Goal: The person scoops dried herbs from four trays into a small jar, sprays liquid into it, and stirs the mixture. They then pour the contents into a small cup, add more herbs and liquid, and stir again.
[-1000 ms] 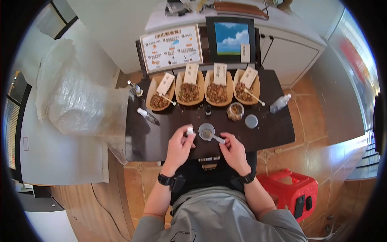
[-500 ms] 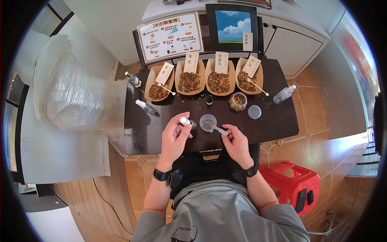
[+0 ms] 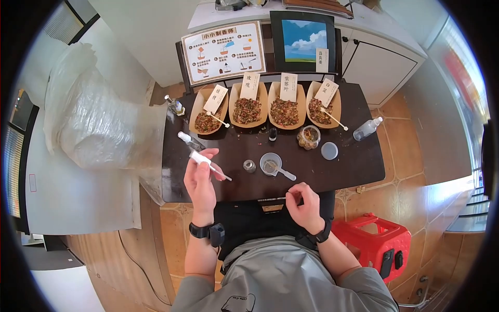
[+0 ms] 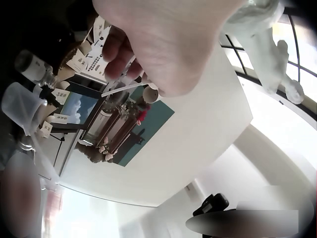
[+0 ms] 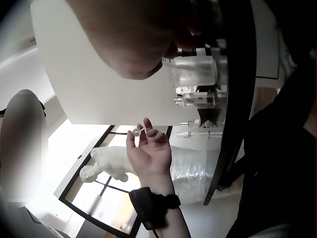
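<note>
My left hand [image 3: 200, 182] pinches a white spray pump [image 3: 199, 157], raised over the table's left part, its thin dip tube [image 4: 121, 89] pointing down to the right. An uncapped small glass bottle [image 3: 249, 166] stands on the table to the right of that hand. Just beside the bottle is a clear plastic measuring cup [image 3: 270, 163], its handle angled toward my right hand [image 3: 303, 207]. That hand hovers at the table's front edge with loosely curled fingers and nothing visible in them. In the right wrist view the cup [image 5: 193, 72] and bottle [image 5: 198, 99] appear side by side.
Paper trays [image 3: 248, 122] of dried herbs line the back of the dark table [image 3: 332, 174]. A small dark bottle [image 3: 273, 134], a jar [image 3: 309, 137], a round lid [image 3: 329, 151] and spray bottles [image 3: 368, 129] stand around. Behind is an instruction board [image 3: 223, 52].
My left hand has lifted the spray pump off the glass bottle and carried it left. My right hand has let go of the measuring cup's handle and drawn back toward the table edge.
</note>
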A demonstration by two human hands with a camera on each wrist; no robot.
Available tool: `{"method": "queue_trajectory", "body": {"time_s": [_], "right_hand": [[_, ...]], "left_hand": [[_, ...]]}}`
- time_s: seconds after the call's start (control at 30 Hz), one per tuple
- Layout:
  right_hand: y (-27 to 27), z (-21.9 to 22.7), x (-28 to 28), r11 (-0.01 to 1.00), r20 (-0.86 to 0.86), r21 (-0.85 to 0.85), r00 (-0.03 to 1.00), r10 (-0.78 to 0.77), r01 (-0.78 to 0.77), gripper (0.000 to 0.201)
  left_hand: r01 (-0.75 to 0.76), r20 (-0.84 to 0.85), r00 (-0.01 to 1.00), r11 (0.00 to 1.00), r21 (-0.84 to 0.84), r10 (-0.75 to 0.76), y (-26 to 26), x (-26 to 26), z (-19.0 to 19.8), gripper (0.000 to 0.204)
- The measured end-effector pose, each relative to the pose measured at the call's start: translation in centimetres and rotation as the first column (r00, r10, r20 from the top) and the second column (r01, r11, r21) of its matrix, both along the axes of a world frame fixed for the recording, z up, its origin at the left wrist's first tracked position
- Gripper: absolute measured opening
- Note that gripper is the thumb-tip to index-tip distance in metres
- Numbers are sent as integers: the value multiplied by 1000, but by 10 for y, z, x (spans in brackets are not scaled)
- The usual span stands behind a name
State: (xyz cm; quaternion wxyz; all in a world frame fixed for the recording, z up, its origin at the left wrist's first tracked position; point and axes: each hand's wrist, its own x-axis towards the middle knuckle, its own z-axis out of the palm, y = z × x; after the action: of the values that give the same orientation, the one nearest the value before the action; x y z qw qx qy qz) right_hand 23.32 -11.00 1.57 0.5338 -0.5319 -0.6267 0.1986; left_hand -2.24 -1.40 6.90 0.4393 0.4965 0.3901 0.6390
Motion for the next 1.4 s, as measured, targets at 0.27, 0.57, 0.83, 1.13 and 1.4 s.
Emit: {"method": "queue_trajectory", "body": {"time_s": [0.27, 0.57, 0.83, 1.13, 1.4], "right_hand": [[1, -9, -9, 987, -132, -155, 989, -61, 40, 20], [2, 11, -15, 877, 89, -259, 894, 439, -405, 14], [21, -28, -70, 710, 420, -428, 572, 704, -560, 45], [12, -33, -74, 763, 625, -517, 438, 646, -388, 34], [13, -5, -19, 753, 339, -453, 689, 641, -478, 32]], "left_hand": [[493, 353, 852, 820, -290, -387, 2, -1, -40, 30], [684, 578, 682, 672, -285, -449, 6, 19, -61, 31], [695, 600, 669, 656, -294, -440, 8, 15, -66, 33], [717, 556, 662, 641, -273, -503, 7, 15, -67, 36], [745, 582, 613, 635, -203, -534, 7, 12, -73, 32]]}}
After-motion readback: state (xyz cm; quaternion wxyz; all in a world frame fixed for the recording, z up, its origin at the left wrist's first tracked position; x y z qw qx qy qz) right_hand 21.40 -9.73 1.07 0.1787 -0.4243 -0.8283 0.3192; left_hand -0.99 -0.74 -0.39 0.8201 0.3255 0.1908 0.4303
